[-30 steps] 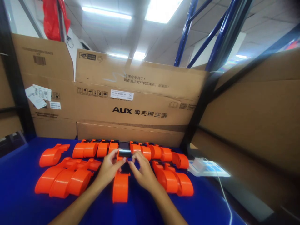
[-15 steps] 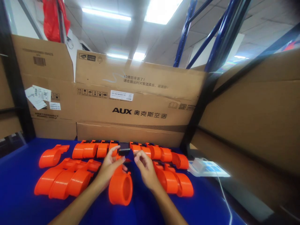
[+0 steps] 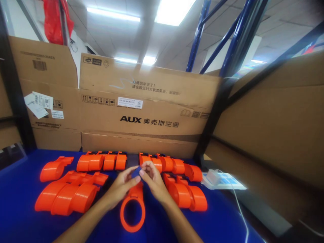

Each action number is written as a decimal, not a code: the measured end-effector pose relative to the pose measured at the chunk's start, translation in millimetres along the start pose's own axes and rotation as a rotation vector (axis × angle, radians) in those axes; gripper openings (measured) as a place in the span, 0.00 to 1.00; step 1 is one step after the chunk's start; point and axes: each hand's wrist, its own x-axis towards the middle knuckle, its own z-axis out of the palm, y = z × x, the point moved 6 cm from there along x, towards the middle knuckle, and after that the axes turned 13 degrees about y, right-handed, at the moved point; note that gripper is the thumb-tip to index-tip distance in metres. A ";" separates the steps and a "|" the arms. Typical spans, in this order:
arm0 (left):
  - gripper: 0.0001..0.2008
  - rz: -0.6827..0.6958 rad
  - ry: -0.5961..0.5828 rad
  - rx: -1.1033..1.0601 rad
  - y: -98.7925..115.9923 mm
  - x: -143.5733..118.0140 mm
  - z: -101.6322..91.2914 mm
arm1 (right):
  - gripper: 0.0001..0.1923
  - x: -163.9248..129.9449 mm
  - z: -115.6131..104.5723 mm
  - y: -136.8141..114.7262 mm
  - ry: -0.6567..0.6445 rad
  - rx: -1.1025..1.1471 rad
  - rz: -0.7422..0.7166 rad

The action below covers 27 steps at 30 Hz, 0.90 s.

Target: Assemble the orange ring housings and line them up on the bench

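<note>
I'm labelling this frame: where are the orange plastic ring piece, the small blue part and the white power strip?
Orange plastic ring piece (image 3: 132, 225): head view, near rim.
Small blue part (image 3: 137, 171): head view, face showing between fingertips.
White power strip (image 3: 229, 182): head view, top face.

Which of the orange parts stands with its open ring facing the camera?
The orange part between the two hands, nearest the camera. You can see the blue table through its ring; the other orange parts lie on their sides in rows.

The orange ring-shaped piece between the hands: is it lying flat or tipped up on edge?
Tipped up. The orange ring-shaped piece faces the camera with its round opening, through which the blue table shows.
</note>
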 end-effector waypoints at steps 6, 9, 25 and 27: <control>0.20 0.033 0.018 0.022 3.0 4.9 -2.8 | 0.16 -0.6 5.3 -2.0 -0.007 -0.086 -0.050; 0.20 0.010 0.014 0.003 1.8 5.0 -2.7 | 0.18 -0.3 5.2 -3.5 -0.003 -0.102 -0.060; 0.22 -0.213 0.313 -0.305 -3.0 20.2 -34.9 | 0.30 -47.8 5.9 40.5 -0.734 -0.467 0.663; 0.22 -0.201 0.321 -0.327 -1.1 19.2 -32.8 | 0.27 -45.4 10.3 41.7 -0.725 -0.514 0.567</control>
